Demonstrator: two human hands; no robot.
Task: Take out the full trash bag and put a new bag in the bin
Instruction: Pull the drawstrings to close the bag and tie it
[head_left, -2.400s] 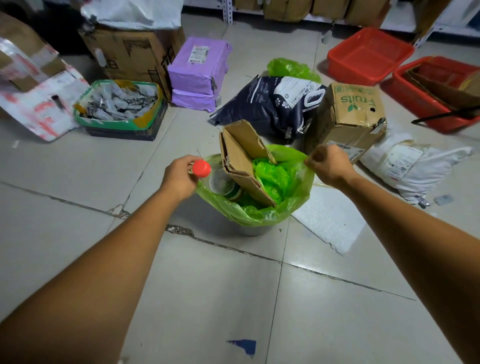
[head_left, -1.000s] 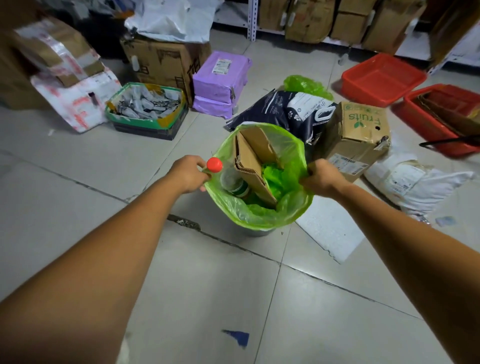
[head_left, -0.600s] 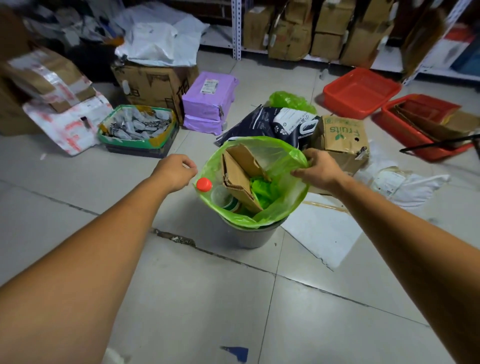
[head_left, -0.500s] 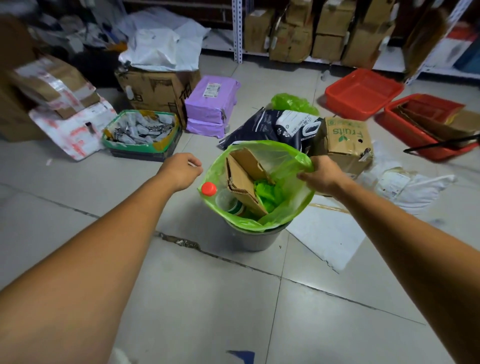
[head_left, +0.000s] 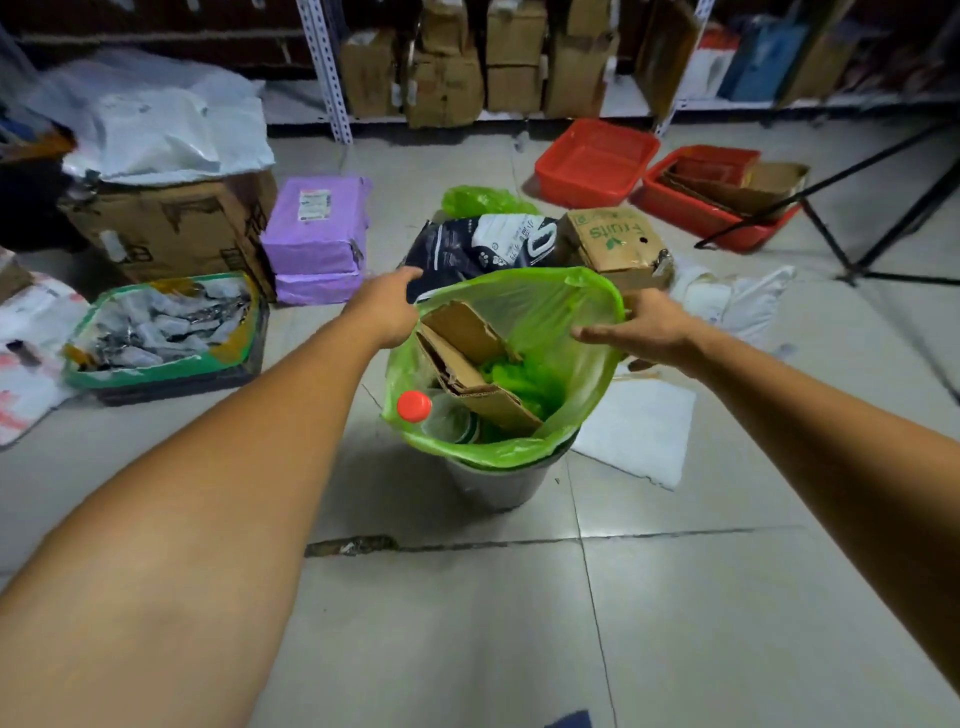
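A grey bin (head_left: 498, 483) stands on the tiled floor, lined with a full green trash bag (head_left: 524, 312) whose top is pulled up above the rim. Inside lie a folded cardboard piece (head_left: 467, 353), crumpled green plastic and a clear bottle with a red cap (head_left: 414, 405). My left hand (head_left: 387, 309) is at the bag's far left edge, fingers stretched forward and holding nothing. My right hand (head_left: 641, 330) grips the bag's right rim, with fingers reaching over into the opening. Another green bag (head_left: 483, 200) lies crumpled on the floor behind.
Around the bin sit a dark printed sack (head_left: 478, 244), a "Fruits" carton (head_left: 615, 241), purple parcels (head_left: 317, 228), a green-rimmed tray of packets (head_left: 161, 327), two red crates (head_left: 595, 161), a white sheet (head_left: 639, 431) and a tripod leg (head_left: 831, 244). Shelving stands behind.
My left hand let go of the red-capped bottle, which dropped lower in the bag, then reached forward to the bag's far left edge. The bag's top has been raised. The view pulled back.
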